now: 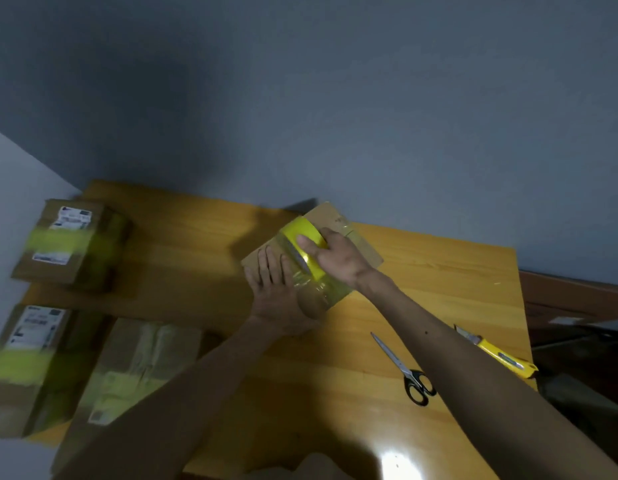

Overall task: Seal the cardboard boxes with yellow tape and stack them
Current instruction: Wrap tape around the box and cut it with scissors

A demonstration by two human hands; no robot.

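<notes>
Cardboard box [352, 237] mid-table, tape roll [306, 249] gripped by right hand [338, 259], left hand [278, 292] flat

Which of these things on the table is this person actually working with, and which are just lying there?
In use: box under the flat left hand; tape roll gripped by the right hand; three taped boxes at the left.
Lying about: scissors and knife on the table, both untouched.
</notes>
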